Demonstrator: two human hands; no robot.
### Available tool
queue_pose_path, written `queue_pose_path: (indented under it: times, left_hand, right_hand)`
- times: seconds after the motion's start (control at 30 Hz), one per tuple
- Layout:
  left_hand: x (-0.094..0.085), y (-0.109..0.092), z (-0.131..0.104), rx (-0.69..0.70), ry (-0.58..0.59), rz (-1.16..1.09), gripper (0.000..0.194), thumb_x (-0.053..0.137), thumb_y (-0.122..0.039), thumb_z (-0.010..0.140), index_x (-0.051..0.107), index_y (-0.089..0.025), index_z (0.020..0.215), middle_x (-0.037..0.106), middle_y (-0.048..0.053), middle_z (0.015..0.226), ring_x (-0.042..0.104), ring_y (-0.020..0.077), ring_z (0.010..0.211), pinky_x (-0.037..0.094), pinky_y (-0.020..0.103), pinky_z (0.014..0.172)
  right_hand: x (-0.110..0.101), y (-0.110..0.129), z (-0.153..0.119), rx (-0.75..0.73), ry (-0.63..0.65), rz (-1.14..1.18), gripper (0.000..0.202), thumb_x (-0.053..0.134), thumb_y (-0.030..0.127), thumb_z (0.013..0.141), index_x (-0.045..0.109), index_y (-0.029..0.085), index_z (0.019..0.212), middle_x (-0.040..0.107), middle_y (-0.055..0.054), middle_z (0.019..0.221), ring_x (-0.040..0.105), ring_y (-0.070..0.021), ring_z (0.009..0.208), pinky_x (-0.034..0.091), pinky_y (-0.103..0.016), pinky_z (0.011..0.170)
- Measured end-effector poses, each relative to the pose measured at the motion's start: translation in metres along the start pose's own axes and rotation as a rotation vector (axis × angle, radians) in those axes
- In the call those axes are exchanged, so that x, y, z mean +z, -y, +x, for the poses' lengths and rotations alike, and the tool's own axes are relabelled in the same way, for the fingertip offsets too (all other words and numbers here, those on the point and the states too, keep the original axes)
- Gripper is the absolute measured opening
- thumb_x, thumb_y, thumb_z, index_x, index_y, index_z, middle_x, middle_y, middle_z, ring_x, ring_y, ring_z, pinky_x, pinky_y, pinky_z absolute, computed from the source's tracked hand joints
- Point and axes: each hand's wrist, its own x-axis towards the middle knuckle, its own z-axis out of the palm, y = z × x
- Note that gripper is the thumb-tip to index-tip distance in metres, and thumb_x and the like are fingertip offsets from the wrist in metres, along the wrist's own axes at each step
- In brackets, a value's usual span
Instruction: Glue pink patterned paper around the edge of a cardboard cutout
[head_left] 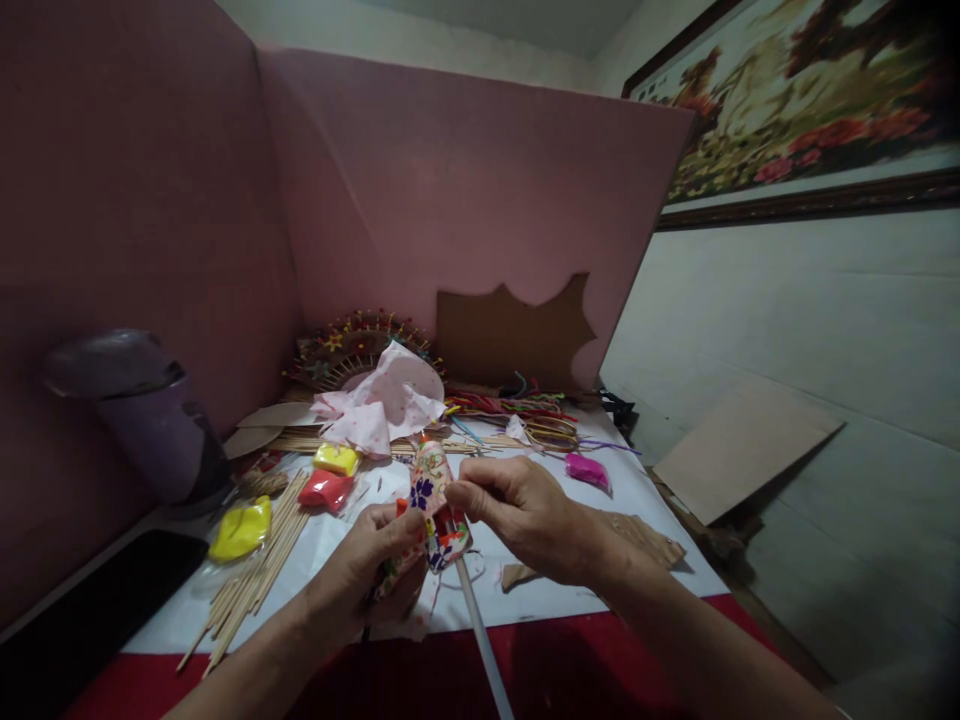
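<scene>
A hot glue gun (pixel 435 490) with a floral pattern on its body is held over the white tabletop, its orange nozzle pointing away from me. My left hand (pixel 382 560) is wrapped round its handle, with orange trigger parts showing by the thumb. A long whitish glue stick (pixel 480 630) sticks out of its rear towards me. My right hand (pixel 517 510) is closed, thumb and curled fingers pinching at the gun's right side; the exact contact is partly hidden. Under my right forearm lies a torn piece of brown cardboard (pixel 645 535).
Wooden sticks (pixel 262 560), yellow clay packet (pixel 241 528), red clay packet (pixel 326 490) and a dark phone-like slab (pixel 105 600) lie left. A lidded purple cup (pixel 165 430) stands behind. Pink dotted paper (pixel 390 395), pipe cleaners (pixel 510 405) and magenta packet (pixel 587 470) lie farther back.
</scene>
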Motion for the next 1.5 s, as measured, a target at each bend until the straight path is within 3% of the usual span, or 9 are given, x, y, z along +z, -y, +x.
queue_pose_path:
  times: [0.17,0.4,0.6,0.77,0.93,1.1,1.3,1.5]
  left_hand:
    - [0.004,-0.001,-0.002,0.015,-0.050,-0.009,0.055,0.060,-0.065,0.067,0.046,-0.016,0.046,0.037,-0.006,0.028,0.021,0.0021,0.022,0.013,0.018,0.029]
    - [0.005,-0.003,0.001,0.021,-0.100,-0.011,0.051,0.062,-0.060,0.069,0.047,-0.016,0.048,0.039,-0.006,0.029,0.022,0.0021,0.022,0.014,0.016,0.027]
    - [0.005,-0.004,0.004,0.070,-0.163,0.032,0.047,0.060,-0.059,0.071,0.050,-0.016,0.056,0.044,-0.005,0.033,0.023,0.0021,0.023,0.011,0.015,0.026]
    - [0.009,-0.006,0.000,0.103,-0.189,0.124,0.033,0.066,-0.045,0.073,0.055,-0.015,0.067,0.043,-0.008,0.038,0.025,0.0019,0.027,0.015,0.015,0.029]
    - [0.011,-0.003,-0.003,0.078,-0.146,0.267,0.030,0.066,-0.041,0.074,0.058,-0.014,0.083,0.044,-0.009,0.040,0.030,0.0037,0.030,0.025,0.017,0.034]
    - [0.012,-0.002,-0.003,0.048,-0.152,0.315,0.035,0.066,-0.044,0.074,0.059,-0.013,0.090,0.044,-0.009,0.044,0.031,0.0035,0.033,0.025,0.017,0.034]
    - [0.014,-0.004,-0.003,0.036,-0.131,0.318,0.032,0.060,-0.045,0.080,0.058,-0.015,0.091,0.045,-0.009,0.044,0.031,0.0037,0.033,0.023,0.016,0.034]
    - [0.012,-0.001,-0.003,0.012,-0.134,0.316,0.031,0.057,-0.047,0.081,0.056,-0.016,0.080,0.042,-0.009,0.041,0.027,0.0032,0.031,0.019,0.017,0.033]
  right_hand:
    - [0.008,0.001,0.002,0.035,-0.043,0.113,0.035,0.040,0.032,0.094,0.039,0.019,0.061,0.035,0.006,0.059,0.033,-0.0094,0.053,0.029,-0.023,0.051]
    - [0.017,-0.019,0.010,0.137,-0.272,0.021,0.030,0.041,0.026,0.092,0.042,0.019,0.063,0.041,0.005,0.058,0.037,-0.0110,0.054,0.029,-0.024,0.052]
    - [0.010,-0.029,0.010,0.052,-0.327,0.069,0.011,0.044,0.019,0.090,0.054,0.019,0.086,0.051,0.003,0.071,0.049,-0.0128,0.067,0.037,-0.025,0.063]
    - [0.010,-0.024,0.008,0.065,-0.229,-0.139,0.026,0.042,0.035,0.094,0.059,0.018,0.082,0.057,0.000,0.074,0.051,-0.0143,0.069,0.036,-0.027,0.064]
    - [0.016,-0.023,0.009,0.125,-0.239,-0.246,0.034,0.068,0.048,0.074,0.051,0.018,0.068,0.051,0.003,0.065,0.045,-0.0124,0.060,0.032,-0.025,0.056]
    - [0.017,-0.030,0.012,0.173,-0.225,-0.074,0.036,0.072,0.038,0.070,0.045,0.019,0.056,0.044,0.006,0.055,0.039,-0.0098,0.052,0.030,-0.022,0.049]
    - [0.016,-0.043,0.014,0.208,-0.136,0.109,0.023,0.068,0.024,0.072,0.051,0.018,0.057,0.051,0.005,0.055,0.048,-0.0103,0.052,0.036,-0.022,0.049]
    - [0.007,-0.045,0.014,0.129,-0.041,0.018,0.022,0.056,0.024,0.083,0.060,0.016,0.063,0.056,0.002,0.062,0.050,-0.0113,0.059,0.037,-0.023,0.056]
